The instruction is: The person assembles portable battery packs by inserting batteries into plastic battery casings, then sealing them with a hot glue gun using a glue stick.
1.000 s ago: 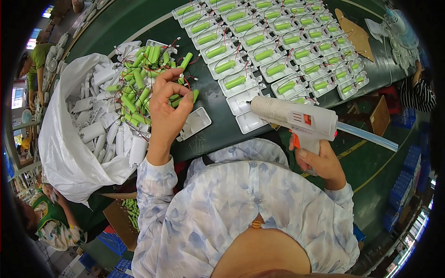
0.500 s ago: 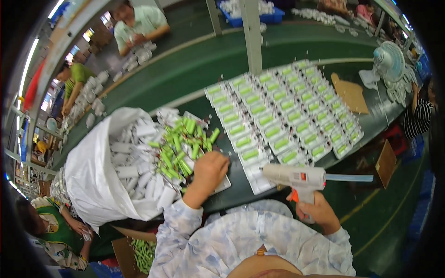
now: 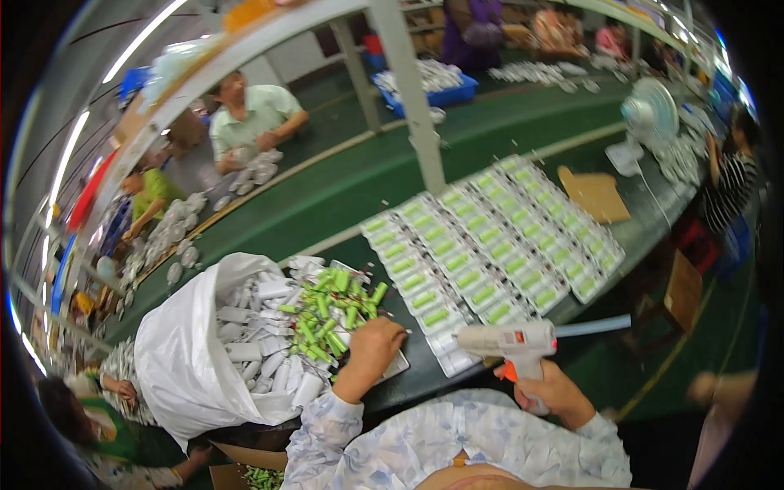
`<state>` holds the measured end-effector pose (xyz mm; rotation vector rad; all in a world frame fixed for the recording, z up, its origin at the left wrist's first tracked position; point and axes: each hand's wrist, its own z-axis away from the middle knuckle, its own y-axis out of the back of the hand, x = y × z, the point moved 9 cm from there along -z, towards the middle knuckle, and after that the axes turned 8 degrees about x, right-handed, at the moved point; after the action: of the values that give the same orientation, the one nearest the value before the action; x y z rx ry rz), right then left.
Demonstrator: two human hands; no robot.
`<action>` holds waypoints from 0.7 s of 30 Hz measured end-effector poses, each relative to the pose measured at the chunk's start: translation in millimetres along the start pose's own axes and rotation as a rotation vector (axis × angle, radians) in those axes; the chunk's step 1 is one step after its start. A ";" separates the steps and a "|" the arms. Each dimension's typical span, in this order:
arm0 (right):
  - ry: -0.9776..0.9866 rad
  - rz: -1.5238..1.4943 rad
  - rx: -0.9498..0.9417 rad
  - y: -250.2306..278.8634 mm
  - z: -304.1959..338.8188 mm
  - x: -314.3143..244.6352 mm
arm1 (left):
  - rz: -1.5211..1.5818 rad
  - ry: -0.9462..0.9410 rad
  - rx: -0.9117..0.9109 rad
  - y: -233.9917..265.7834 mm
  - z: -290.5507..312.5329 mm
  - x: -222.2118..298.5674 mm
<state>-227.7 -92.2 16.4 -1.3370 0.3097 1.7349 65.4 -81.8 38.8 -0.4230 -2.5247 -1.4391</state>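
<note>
My right hand (image 3: 557, 389) is wrapped round the handle of a white hot glue gun (image 3: 510, 336) with an orange trigger. A pale glue stick (image 3: 594, 326) juts from its rear, and its nozzle points left over the near end of the rows of white plastic housings (image 3: 490, 269). Most housings carry a green battery cell; the nearest ones look bare. My left hand (image 3: 376, 351) is closed, beside a heap of loose green battery cells (image 3: 331, 306) with wires. Whatever its fingers hold, if anything, is hidden. Close by that hand lies a white housing (image 3: 398, 365), partly covered.
A white sack (image 3: 175, 359) spilling white plastic parts (image 3: 265, 351) stands left. Below it is a cardboard box (image 3: 233, 475) of green cells. A cardboard piece (image 3: 594, 196) and a fan (image 3: 651, 110) are far right. A metal post (image 3: 412, 106) rises behind the housings. Co-workers sit around; a blurred arm (image 3: 727, 392) shows at right.
The view has tilted, so the table appears lower. Both hands keep about the same place at the table, the glue gun still in my right. Another person's arm has appeared at the right.
</note>
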 end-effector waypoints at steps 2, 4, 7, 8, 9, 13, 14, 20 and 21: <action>0.003 0.013 -0.035 2.9 -4.3 8.5 | 0.023 0.003 0.003 6.4 1.5 3.3; -0.016 0.026 -0.043 -0.2 -6.4 1.6 | 0.006 0.013 -0.061 2.4 0.5 -3.8; -0.036 0.008 -0.013 3.3 -15.2 3.6 | -0.059 -0.015 -0.110 -7.0 0.0 -20.4; -0.014 -0.053 0.016 4.2 -14.8 2.0 | -0.057 -0.019 -0.079 -3.5 -7.9 -18.4; -0.026 -0.026 0.033 8.3 -10.7 6.7 | 0.013 -0.010 -0.051 3.2 -17.7 -10.4; 0.090 -0.058 0.089 7.3 -6.5 -7.9 | 0.276 0.020 -0.051 14.4 -49.9 28.4; 0.073 -0.051 0.080 9.3 -8.0 -5.9 | 0.292 0.009 -0.061 6.5 -54.8 34.8; 0.027 -0.004 0.051 10.4 -2.8 3.3 | 0.221 -0.193 -0.060 -31.2 -56.2 67.8; 0.037 0.004 0.047 9.6 -1.4 2.4 | 0.185 -0.191 -0.094 -39.8 -53.4 68.1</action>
<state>-234.2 -97.4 10.7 -1.3364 0.3726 1.6977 -10.3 -137.2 55.1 -0.8237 -2.4864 -1.5146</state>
